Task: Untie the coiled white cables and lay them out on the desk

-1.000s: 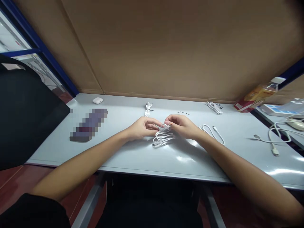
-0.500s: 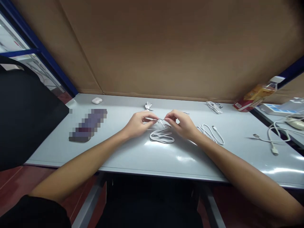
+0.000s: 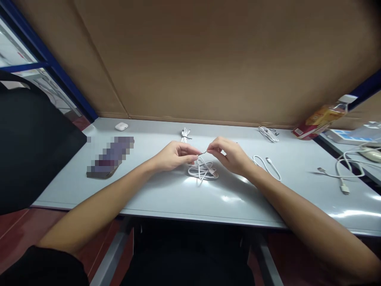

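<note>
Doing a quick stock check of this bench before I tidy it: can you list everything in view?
grey table: one, pale grey, in front of the person
coiled cable: one, white, on the table beneath the hands
wire twist tie: one, black, pinched above the coil
bundled cables: two, white, near the table's back edge
loose cable: one, white, right of the hands
earbud case: one, white, back left
pixelated object: one, too blurred to name, left
plastic bottle: one, orange label, lying back right
cardboard panel: one, brown, behind the table
thick cable: one, white, far right
hands: two, bare, left and right, at the centre
</note>
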### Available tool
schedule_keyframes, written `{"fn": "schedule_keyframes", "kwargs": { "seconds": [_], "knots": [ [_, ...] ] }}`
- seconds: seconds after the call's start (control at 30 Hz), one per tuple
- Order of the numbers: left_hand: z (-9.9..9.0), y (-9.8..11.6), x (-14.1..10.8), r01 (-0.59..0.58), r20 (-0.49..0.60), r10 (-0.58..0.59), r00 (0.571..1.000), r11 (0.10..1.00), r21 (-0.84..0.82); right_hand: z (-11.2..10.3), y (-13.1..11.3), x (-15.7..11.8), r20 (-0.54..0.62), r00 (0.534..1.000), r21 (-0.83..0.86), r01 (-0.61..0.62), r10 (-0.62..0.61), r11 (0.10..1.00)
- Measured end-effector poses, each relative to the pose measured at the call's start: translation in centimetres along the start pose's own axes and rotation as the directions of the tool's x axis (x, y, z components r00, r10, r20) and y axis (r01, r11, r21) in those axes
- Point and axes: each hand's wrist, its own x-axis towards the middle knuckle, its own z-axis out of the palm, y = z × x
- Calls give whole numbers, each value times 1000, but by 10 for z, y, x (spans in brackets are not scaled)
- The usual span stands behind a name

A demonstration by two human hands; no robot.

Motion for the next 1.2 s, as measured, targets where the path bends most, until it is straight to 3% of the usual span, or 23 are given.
{"fn": "schedule_keyframes", "kwargs": {
  "seconds": [0.2, 0.27, 0.37, 0.5, 0.63, 0.77, 0.83, 1.0, 1.1, 1.2],
  "knots": [
    [4, -11, 4, 36, -82, -33, 996, 999, 33, -9, 7, 1, 65, 997, -136, 45, -36, 990],
    [5, -12, 4, 41, -144, -30, 989, 997, 73, -21, 15, 2, 24, 999, -169, -18, 22, 985],
    [7, -9, 2, 14, -187, 36, 982, 966, 257, -46, 34, 3, -20, 980, -239, -195, 196, 951],
    [10, -3, -4, -110, -7, 126, 992, 883, 456, -69, 62, -1, 89, 885, -343, -404, 458, 848],
    [12, 0, -9, -188, 107, 155, 982, 851, 491, -73, 77, -5, 172, 827, -411, -434, 536, 801],
    [11, 5, -13, -236, 191, 159, 969, 831, 504, -70, 60, -2, 109, 875, -472, -371, 471, 800],
    [12, 10, -15, -234, 204, 145, 968, 814, 532, -63, 39, 0, 154, 902, -423, -309, 403, 852],
    [13, 10, -17, -218, 216, 115, 969, 808, 547, -25, -12, -5, 454, 872, -200, -101, 183, 975],
    [12, 5, -14, -204, 195, 115, 974, 822, 532, -6, -24, -8, 437, 888, -235, -40, 142, 971],
    [12, 3, -13, -157, 154, 87, 984, 833, 531, 0, -24, -8, 411, 893, -292, -59, 181, 955]
  ]
}}
